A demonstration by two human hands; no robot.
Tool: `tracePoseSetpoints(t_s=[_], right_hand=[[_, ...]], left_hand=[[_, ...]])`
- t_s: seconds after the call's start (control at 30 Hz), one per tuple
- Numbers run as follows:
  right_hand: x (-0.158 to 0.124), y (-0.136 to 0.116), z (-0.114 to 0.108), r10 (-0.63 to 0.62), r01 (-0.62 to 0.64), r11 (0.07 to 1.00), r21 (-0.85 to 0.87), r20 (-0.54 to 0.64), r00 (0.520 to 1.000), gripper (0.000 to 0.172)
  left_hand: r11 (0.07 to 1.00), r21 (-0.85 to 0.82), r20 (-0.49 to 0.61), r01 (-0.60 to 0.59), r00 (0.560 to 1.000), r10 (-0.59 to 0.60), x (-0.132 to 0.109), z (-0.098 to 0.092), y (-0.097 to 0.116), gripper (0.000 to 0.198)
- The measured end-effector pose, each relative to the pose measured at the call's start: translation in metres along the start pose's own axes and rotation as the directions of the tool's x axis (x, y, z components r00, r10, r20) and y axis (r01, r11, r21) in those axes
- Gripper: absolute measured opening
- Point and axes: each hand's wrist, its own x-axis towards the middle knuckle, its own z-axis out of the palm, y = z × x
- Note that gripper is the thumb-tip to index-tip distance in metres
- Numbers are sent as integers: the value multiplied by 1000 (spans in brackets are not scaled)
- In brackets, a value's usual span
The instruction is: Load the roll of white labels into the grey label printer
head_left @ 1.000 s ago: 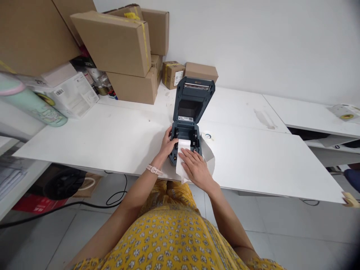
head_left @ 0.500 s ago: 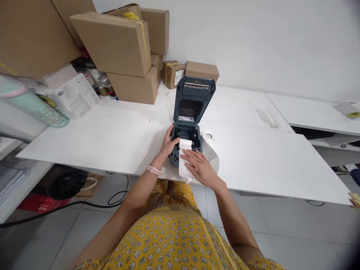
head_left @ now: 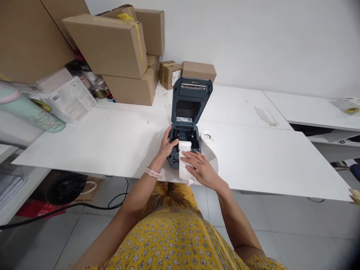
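A dark blue-grey label printer (head_left: pixel 185 126) stands on the white table with its lid tipped up and back. My left hand (head_left: pixel 167 145) holds the printer's left side, fingers along the outer wall and thumb over the inner edge. A strip of white label paper (head_left: pixel 184 171) runs from inside the printer over its front and hangs to the table edge. My right hand (head_left: pixel 201 167) lies on this strip with its fingers stretched out flat, pressing it against the front. Right of the printer, a loose curl of backing paper (head_left: pixel 211 153) rests on the table, partly behind my right hand.
Cardboard boxes (head_left: pixel 112 47) are stacked at the back left, with a small taped box (head_left: pixel 170 75) by the wall. A mint-green bottle (head_left: pixel 33 112) lies tilted at the left beside a white box (head_left: pixel 73 99). A black cable (head_left: pixel 92 205) crosses the floor.
The view has shifted slightly. Both hands keep their places on the printer and the paper strip, with little visible movement.
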Motion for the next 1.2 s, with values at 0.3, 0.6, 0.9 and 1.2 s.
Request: tracePoseSetpoints(t_s=[0.3,0.6,0.9,1.2], right_hand=[[-5,-20,10,48,-53,991,-125,-37,998,45],[9,-22,-85,23,77,979,187,-482,876,39],[193,95,-153,402,-96,805,585,-419,814,84],[69,5,-69,117,87,962,257,-684,720,38]], left_hand=[[988,154,-58,-10,998,19,-12,3,8,74],[978,176,-65,111,993,-101,-82,9,4,111],[981,116,-54,154,987,-149,-104,8,-2,124],[996,15,-13,88,996,-87,-113,8,-15,129]])
